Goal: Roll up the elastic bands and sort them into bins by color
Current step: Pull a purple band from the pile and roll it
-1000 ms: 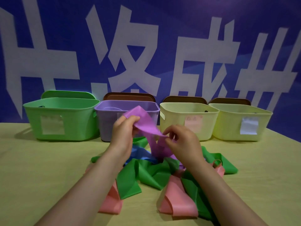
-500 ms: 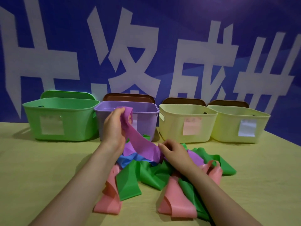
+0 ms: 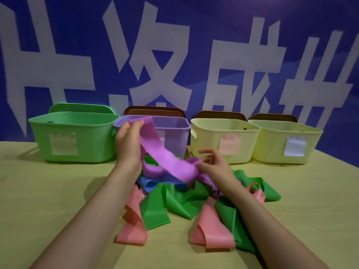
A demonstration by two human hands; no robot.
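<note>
Stretching between both bare hands, a flat purple elastic band (image 3: 165,160) runs diagonally above a heap of loose bands on the yellow-green tabletop (image 3: 38,191). The left hand (image 3: 128,144) is raised in front of the lilac plastic bin (image 3: 174,129) and grips the band's upper end between thumb and curled fingers, so that the strip folds over the fingertips. The right hand (image 3: 213,164), lower and nearer the heap, pinches the band's lower end with thumb and fingertips while its index finger sticks out to the left; the finer details of this pinch are blurred. Another part of the purple band curls into a loop just below the left wrist. Beneath the hands lie glossy green bands (image 3: 159,206), salmon-pink bands (image 3: 211,230) and a crumpled blue band (image 3: 151,183), overlapping one another. Four open plastic bins stand in a row at the far edge of the table: a green bin (image 3: 77,136) at far left, the lilac bin beside it, a cream bin (image 3: 209,140), and a pale yellow bin (image 3: 275,146) at far right. Paper labels are visible on the fronts of the green, cream and pale yellow bins, their writing illegible. Flat lids, one green and three brown, lean behind the bins against a blue backdrop with large white characters (image 3: 194,55).
</note>
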